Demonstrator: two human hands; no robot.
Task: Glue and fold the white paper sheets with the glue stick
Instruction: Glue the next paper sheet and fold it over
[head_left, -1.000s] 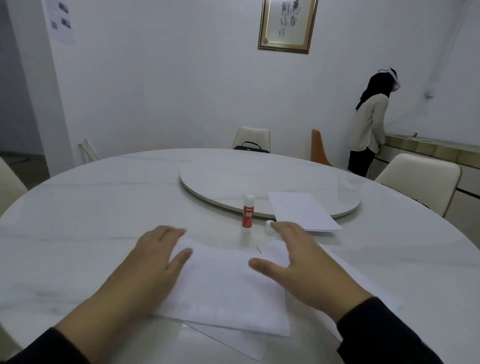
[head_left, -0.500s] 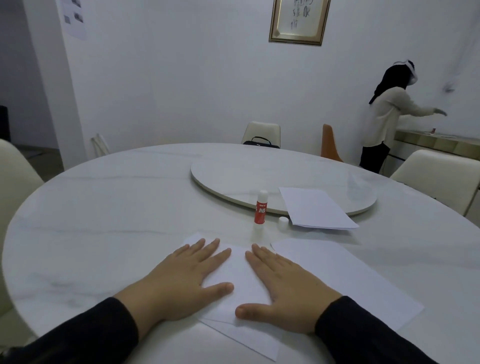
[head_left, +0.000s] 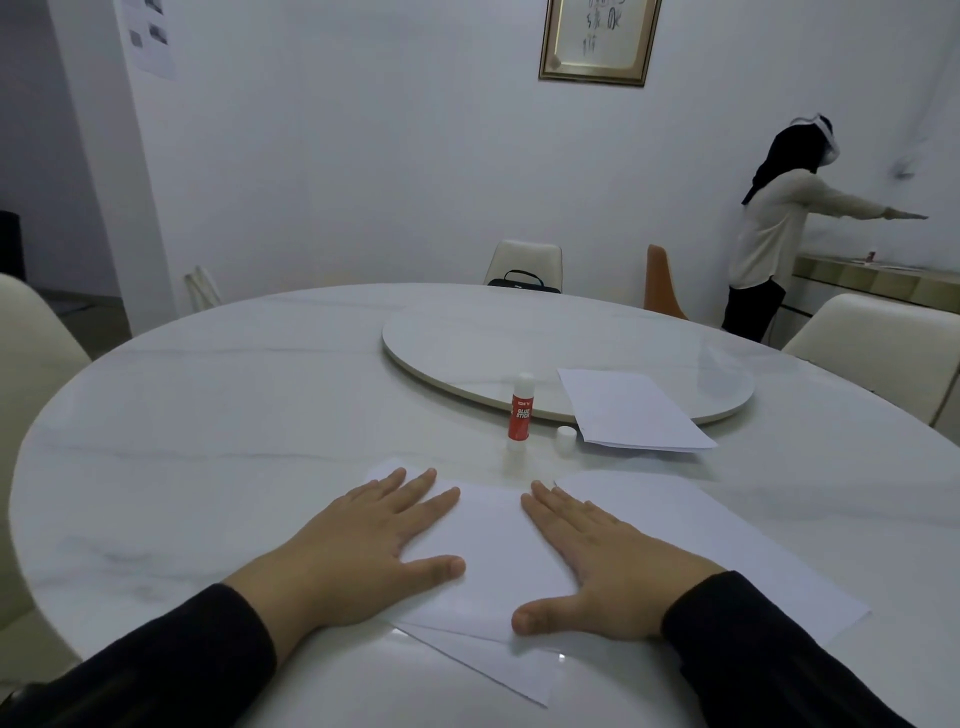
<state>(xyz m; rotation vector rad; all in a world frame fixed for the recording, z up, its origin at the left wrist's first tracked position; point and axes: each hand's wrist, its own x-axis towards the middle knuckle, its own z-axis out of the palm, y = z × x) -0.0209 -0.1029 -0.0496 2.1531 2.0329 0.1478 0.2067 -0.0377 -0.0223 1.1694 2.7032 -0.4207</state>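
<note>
A folded white sheet (head_left: 488, 551) lies on the round marble table (head_left: 234, 441) in front of me. My left hand (head_left: 358, 551) presses flat on its left part, fingers spread. My right hand (head_left: 597, 561) presses flat on its right part, palm down. Another white sheet (head_left: 727, 551) lies under and to the right of it. Beyond the sheets a red glue stick (head_left: 520, 410) stands upright with no cap on, and its white cap (head_left: 565, 439) sits just to its right. A stack of white sheets (head_left: 628, 410) rests partly on the turntable.
A round turntable (head_left: 519, 338) fills the table's middle. Cream chairs (head_left: 883, 348) stand around the table, one with a black bag (head_left: 522, 280). A person (head_left: 769, 234) in a light top stands at a sideboard at the far right.
Both hands came down flat on the folded sheet and have slid slightly apart across it. The view has tilted down and closer. The person at the back has reached out an arm.
</note>
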